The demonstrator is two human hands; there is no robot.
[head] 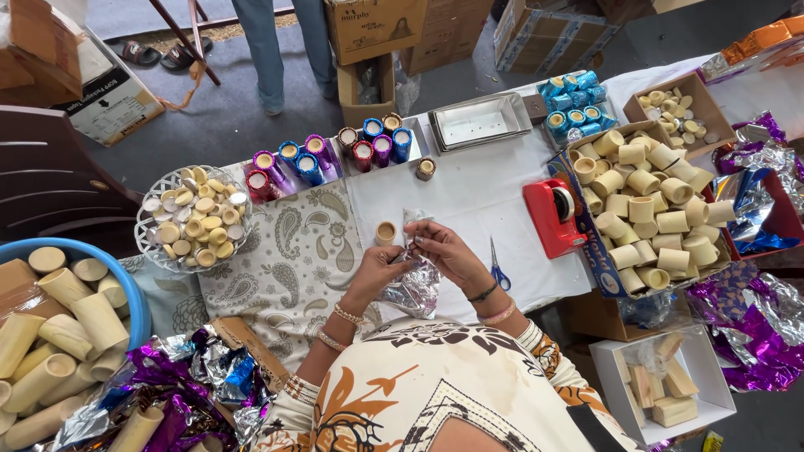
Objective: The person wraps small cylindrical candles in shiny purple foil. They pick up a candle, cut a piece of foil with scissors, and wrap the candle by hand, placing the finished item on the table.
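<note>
Your left hand (377, 269) and right hand (442, 251) meet over the white surface (477, 201), both clenched on a crinkled sheet of silver foil (412, 289) that hangs down between them toward your lap; your fingers are curled in tight, pinching the upper edge of the foil, with the thumbs and fingertips close together so hardly any gap shows between the two hands. Whether anything sits inside the foil, you cannot tell from here. Just above your left hand a small bare cream tube (385, 232) stands upright on the surface, apart from your fingers. Blue-handled scissors (498, 269) lie just beside your right wrist, and a red tape dispenser (553, 216) sits further right, near the cardboard box of cream tubes (645, 209). At the far edge of the surface, a row of tubes wrapped in shiny foil (335, 155) stands in red, purple and blue, with one lone wrapped tube (426, 168) a little nearer you. To your left a white wire basket of round caps (194, 219) rests on the paisley cloth (289, 259), and a blue tub of longer tubes (63, 335) sits at the left edge
</note>
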